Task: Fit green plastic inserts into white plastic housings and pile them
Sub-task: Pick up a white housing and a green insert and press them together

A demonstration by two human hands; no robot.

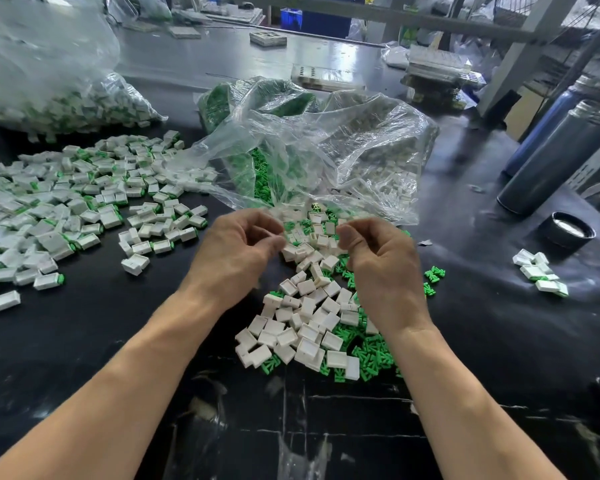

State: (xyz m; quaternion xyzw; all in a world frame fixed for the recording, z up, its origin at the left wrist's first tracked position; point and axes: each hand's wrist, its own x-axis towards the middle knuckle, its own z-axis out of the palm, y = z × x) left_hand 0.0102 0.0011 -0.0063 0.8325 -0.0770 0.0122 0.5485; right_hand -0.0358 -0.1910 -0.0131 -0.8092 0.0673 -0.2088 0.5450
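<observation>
A heap of loose white housings [305,313] lies on the black table in front of me, mixed with green inserts [371,355] along its right side. Behind it lies a crumpled clear plastic bag [326,150] holding more green and white parts. My left hand [243,247] and my right hand [378,261] hover over the far end of the heap, fingers curled. Each seems to pinch the bag's thin front edge between thumb and fingers. A wide spread of assembled pieces [84,202], white with green ends, covers the table's left side.
A large full bag of assembled pieces [49,81] stands at the back left. Two dark flasks [551,157] and a round lid [568,232] lie at the right. A small cluster of assembled pieces [541,271] sits near the right edge. Torn tape marks the table's near edge.
</observation>
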